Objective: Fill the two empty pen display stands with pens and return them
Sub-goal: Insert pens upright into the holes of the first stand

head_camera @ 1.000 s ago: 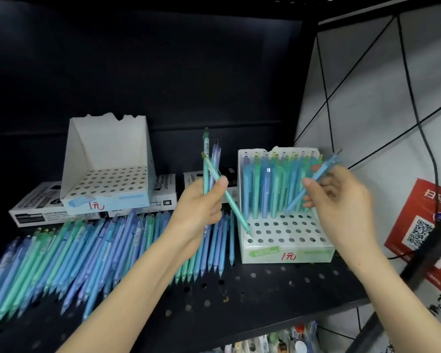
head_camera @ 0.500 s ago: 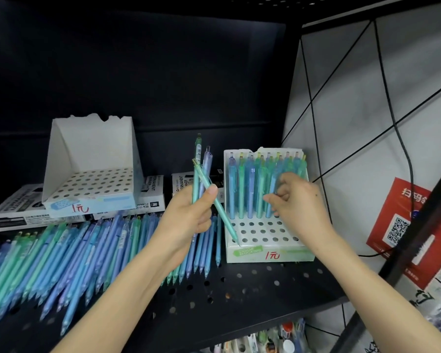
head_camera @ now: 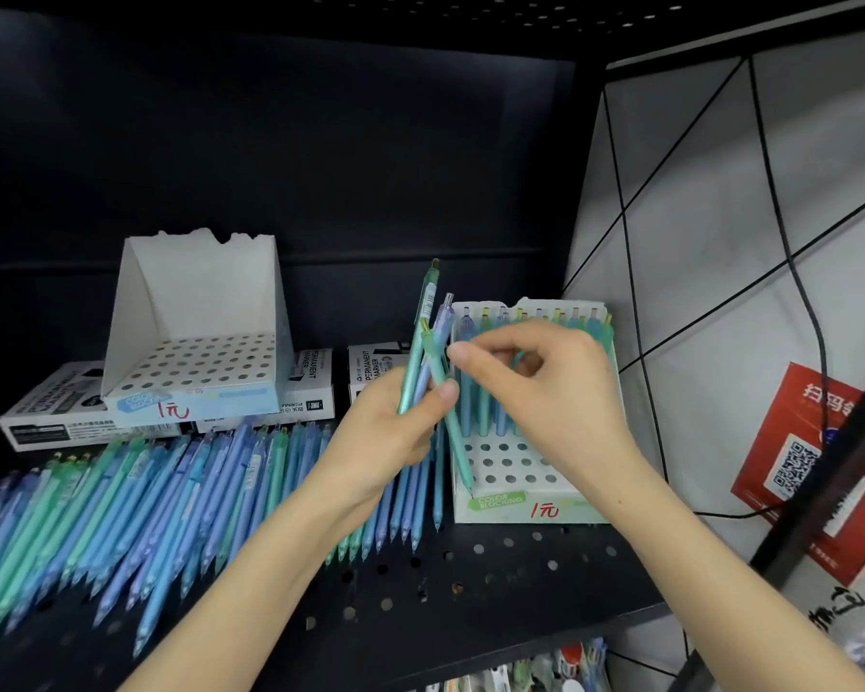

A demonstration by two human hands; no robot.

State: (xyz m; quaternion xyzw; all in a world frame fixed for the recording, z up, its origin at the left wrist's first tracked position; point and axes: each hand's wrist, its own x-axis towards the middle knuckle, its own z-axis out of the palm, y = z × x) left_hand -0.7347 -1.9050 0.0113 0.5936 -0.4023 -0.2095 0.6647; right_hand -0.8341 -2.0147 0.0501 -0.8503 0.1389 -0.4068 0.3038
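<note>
On black perforated shelf [head_camera: 470,591], right end: white pen stand [head_camera: 510,509], marked "1元" in red, is standing with its back rows holding upright blue and green pens [head_camera: 483,412], while its front holes are showing bare. Right hand [head_camera: 545,392] is hovering in front of those rows and hiding most of them. Its fingers are curling and its forefinger tip is meeting a held pen, but whether it is pinching anything cannot be told. Left hand [head_camera: 395,442] is gripping a small bunch of pens [head_camera: 433,354] (green, lilac, teal) just left of the stand, the teal one slanting down across the stand's left wall. Second stand [head_camera: 196,362], empty, is sitting farther left atop white marker boxes [head_camera: 315,392]. Loose pens [head_camera: 171,491] are lying in a row across the shelf, with the left forearm crossing over some of them. Red QR poster [head_camera: 790,442] is hanging on the grey wall to the right.
</note>
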